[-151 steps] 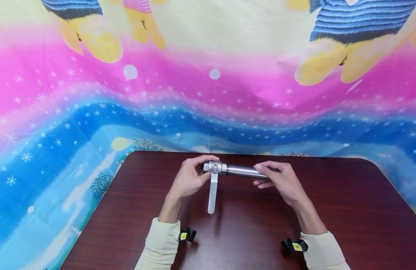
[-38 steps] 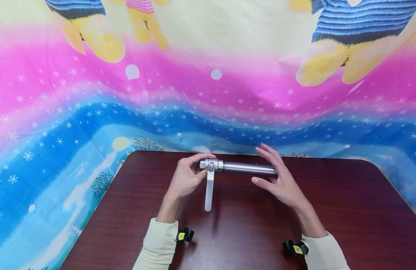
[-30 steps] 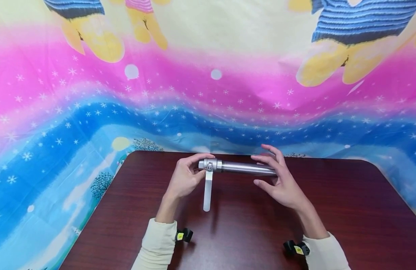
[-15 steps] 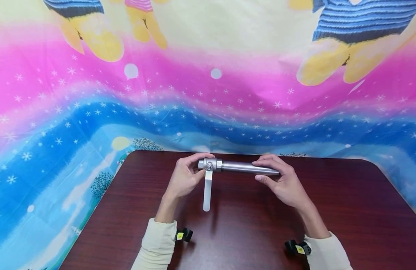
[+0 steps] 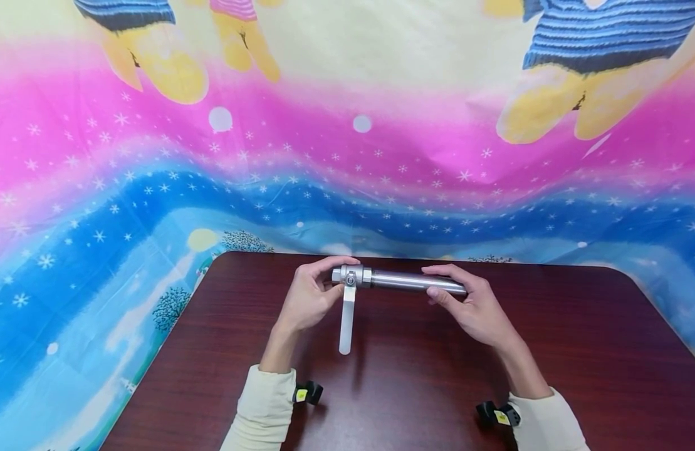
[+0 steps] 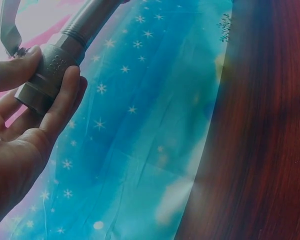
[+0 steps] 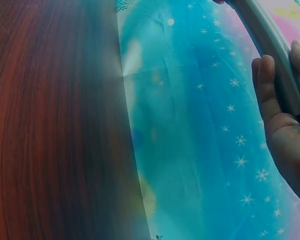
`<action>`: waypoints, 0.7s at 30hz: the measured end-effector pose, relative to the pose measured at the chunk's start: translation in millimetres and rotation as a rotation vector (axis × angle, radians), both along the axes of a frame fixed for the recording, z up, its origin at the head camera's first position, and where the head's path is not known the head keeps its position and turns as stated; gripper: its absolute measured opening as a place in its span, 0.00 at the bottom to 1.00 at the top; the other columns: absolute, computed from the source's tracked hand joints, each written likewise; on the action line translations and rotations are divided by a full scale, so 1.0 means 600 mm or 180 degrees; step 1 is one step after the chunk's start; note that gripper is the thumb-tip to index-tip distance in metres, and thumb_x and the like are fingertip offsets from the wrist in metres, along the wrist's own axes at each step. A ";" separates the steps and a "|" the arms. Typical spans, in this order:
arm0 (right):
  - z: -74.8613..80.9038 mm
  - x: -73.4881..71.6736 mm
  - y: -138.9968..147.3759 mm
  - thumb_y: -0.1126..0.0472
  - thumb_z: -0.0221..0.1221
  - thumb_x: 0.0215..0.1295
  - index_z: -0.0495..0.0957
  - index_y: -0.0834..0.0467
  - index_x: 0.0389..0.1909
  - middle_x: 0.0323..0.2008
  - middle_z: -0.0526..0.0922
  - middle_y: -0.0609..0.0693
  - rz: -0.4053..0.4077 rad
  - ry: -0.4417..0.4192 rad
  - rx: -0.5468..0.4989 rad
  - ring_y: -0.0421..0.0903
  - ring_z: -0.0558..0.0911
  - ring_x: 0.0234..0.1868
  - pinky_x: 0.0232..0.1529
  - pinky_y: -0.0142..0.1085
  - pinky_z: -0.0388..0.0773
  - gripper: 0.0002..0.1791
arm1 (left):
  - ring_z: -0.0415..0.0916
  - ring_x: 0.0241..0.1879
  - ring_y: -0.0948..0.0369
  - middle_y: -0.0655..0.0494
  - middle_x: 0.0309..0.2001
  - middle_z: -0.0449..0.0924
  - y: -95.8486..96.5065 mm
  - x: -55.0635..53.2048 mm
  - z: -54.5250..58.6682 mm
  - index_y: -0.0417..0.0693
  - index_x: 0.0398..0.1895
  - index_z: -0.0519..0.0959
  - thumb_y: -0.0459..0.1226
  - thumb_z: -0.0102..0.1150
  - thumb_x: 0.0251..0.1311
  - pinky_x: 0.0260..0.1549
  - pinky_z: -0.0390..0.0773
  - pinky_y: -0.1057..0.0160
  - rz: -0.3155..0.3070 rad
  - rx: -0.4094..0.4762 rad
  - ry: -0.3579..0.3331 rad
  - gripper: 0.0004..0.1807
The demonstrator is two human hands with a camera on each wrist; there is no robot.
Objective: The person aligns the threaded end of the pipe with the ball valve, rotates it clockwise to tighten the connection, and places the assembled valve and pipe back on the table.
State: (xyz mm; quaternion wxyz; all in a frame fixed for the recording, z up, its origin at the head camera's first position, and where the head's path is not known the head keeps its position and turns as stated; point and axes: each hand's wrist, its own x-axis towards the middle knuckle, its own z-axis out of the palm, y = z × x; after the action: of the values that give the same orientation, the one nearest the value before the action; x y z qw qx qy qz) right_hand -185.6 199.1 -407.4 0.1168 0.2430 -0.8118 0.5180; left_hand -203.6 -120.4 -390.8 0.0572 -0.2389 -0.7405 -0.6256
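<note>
A silver ball valve (image 5: 356,275) with a flat lever (image 5: 347,322) is joined to a steel pipe (image 5: 398,280), held level over the table. The lever points toward the person. My left hand (image 5: 309,300) grips the valve body between thumb and fingers; the left wrist view shows the thumb on one side of the valve (image 6: 52,65) and fingers on the other. A few threads show where the pipe (image 6: 90,20) enters the valve. My right hand (image 5: 479,310) holds the pipe's right end, thumb on the near side and fingers on the far side. The palm hides part of that end.
Beneath both hands lies a dark red-brown wooden table (image 5: 409,388) with rounded far corners. A cartoon-printed cloth (image 5: 324,156) hangs behind it and along the left. A small black camera (image 5: 309,393) sits at the left cuff, another camera (image 5: 496,413) at the right.
The right hand loosened and spread its fingers off the pipe about a second ago, then curled round it again. The left hand keeps its grip; valve and pipe shifted slightly left since the earliest frame.
</note>
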 end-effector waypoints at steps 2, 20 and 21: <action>0.001 0.000 -0.002 0.68 0.62 0.76 0.81 0.56 0.66 0.51 0.86 0.59 0.0041 -0.0068 -0.0064 0.44 0.91 0.36 0.39 0.31 0.87 0.20 | 0.78 0.39 0.54 0.40 0.52 0.84 0.000 0.000 0.000 0.41 0.59 0.86 0.18 0.59 0.57 0.31 0.76 0.70 0.0003 0.0006 0.0003 0.27; -0.001 0.002 -0.011 0.77 0.73 0.59 0.79 0.57 0.71 0.84 0.58 0.51 0.0295 0.0361 0.0025 0.48 0.71 0.79 0.66 0.29 0.78 0.38 | 0.78 0.37 0.56 0.40 0.52 0.85 -0.009 -0.002 0.000 0.40 0.59 0.86 0.18 0.60 0.58 0.29 0.75 0.70 -0.0003 -0.0082 0.0100 0.26; -0.002 0.001 -0.010 0.78 0.72 0.59 0.81 0.58 0.68 0.81 0.64 0.53 0.0322 0.0449 0.0041 0.45 0.74 0.76 0.64 0.23 0.77 0.35 | 0.78 0.37 0.57 0.40 0.52 0.85 -0.010 -0.001 0.000 0.40 0.59 0.86 0.18 0.60 0.58 0.29 0.75 0.70 -0.0023 -0.0073 0.0103 0.26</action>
State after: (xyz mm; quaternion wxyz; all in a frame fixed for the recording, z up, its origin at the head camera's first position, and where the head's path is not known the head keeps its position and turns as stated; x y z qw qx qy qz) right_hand -185.0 193.1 -408.6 0.1459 0.3203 -0.7915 0.4996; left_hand -204.5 -126.2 -390.6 0.0642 -0.2523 -0.7457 -0.6133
